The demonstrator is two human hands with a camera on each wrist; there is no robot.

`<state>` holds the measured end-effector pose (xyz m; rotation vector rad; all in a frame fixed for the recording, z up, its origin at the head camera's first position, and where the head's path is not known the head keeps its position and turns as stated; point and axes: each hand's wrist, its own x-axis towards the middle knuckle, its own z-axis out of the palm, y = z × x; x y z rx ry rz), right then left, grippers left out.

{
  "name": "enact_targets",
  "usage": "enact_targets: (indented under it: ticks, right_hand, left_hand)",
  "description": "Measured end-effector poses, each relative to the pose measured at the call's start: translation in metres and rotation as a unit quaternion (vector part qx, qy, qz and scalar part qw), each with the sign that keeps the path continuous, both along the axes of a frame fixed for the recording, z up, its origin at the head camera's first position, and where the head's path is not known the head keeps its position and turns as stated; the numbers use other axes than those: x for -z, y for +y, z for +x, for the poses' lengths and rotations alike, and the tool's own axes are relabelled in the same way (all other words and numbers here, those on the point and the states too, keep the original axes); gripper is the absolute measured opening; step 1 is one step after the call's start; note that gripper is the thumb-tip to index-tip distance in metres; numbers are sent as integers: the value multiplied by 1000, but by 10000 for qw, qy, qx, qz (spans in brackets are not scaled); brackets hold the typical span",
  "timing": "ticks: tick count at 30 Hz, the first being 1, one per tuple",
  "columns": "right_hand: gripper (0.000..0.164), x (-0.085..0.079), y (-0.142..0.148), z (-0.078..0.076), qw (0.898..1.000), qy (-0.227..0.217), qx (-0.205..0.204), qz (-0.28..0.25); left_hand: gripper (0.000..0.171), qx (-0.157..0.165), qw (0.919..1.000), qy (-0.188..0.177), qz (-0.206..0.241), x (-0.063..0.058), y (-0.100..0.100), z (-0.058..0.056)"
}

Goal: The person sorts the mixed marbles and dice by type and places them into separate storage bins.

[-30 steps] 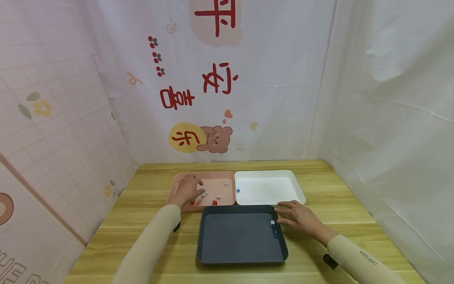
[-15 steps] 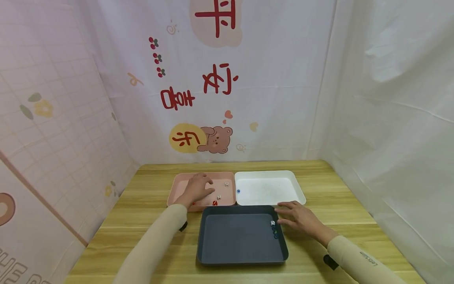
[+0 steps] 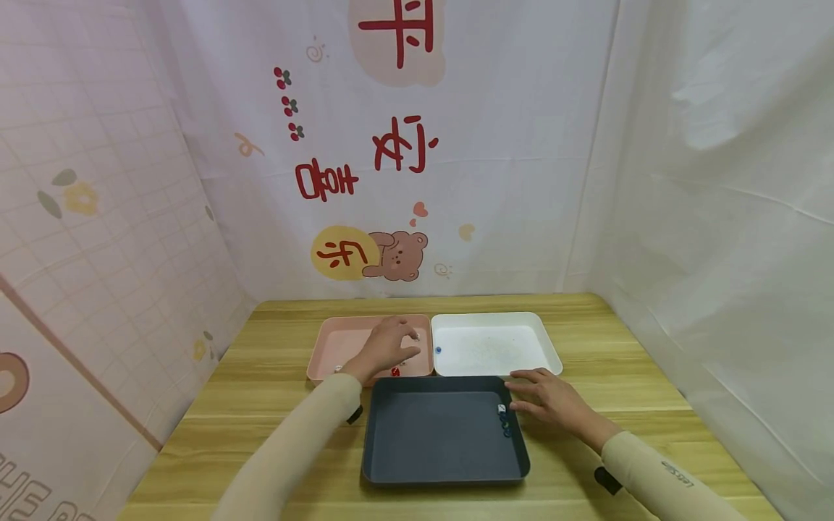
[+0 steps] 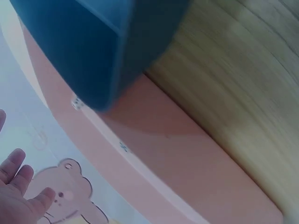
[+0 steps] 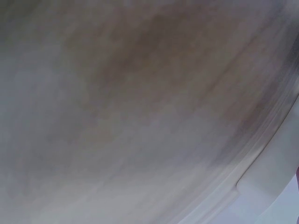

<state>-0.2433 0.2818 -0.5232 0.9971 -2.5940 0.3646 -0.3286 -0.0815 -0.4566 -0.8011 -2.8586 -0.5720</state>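
My left hand (image 3: 386, 347) is over the right half of the pink tray (image 3: 317, 354), thumb and fingers apart and nothing visible between them. A white die (image 3: 417, 338) lies by its fingertips. Under the wrist a red die (image 3: 395, 372) shows, and another white die (image 3: 337, 368) is to its left. The left wrist view also has the left hand (image 4: 22, 193) with spread fingers, and a white die (image 4: 77, 102) near the tray wall. My right hand (image 3: 550, 399) rests at the right rim of the dark grey tray (image 3: 443, 474), fingers loosely extended.
Inside the dark tray's right side are a white die (image 3: 501, 409) and small dark blue pieces (image 3: 505, 428), too small to tell. Behind it stands a white tray (image 3: 498, 347) holding one small blue piece (image 3: 439, 350). A fabric backdrop (image 3: 521, 181) closes off the wooden table (image 3: 606, 347).
My left hand has moved right across the pink tray, from its left part towards the white die on the right. The right hand has stayed in place.
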Motion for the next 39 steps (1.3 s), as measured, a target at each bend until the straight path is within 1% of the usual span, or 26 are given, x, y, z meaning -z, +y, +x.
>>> enact_targets:
  ticks: [2, 5, 8, 12, 18, 22, 25, 31, 39]
  right_hand:
    - [45, 1, 0, 0, 10000, 0, 3, -18]
    - [45, 1, 1, -1, 10000, 23, -15, -51]
    - [45, 2, 2, -1, 9999, 92, -29, -46]
    - [46, 2, 1, -1, 10000, 91, -28, -10]
    - [46, -1, 0, 0, 10000, -54, -22, -35]
    - [45, -3, 0, 1, 10000, -53, -30, -56]
    - [45, -3, 0, 1, 10000, -71, -2, -46]
    - [47, -2, 1, 0, 9997, -227, 46, -18]
    - [46, -1, 1, -1, 9998, -199, 57, 23]
  left_hand:
    - [28, 84, 10000, -3, 40, -1, 6, 1]
    - [24, 236, 9996, 114, 95, -3, 14, 5]
    - [21, 458, 9986, 223, 109, -4, 22, 9]
    - [24, 698, 9973, 225, 24, -8, 33, 14]
    - [27, 771, 9969, 144, -78, -13, 50, 20]
    - [27, 894, 9959, 76, -99, -12, 61, 24]
    - [27, 1085, 9939, 150, -126, -10, 70, 28]
    - [27, 1394, 9900, 92, -209, -5, 86, 37]
    - [32, 1772, 9836, 107, -308, 7, 101, 44]
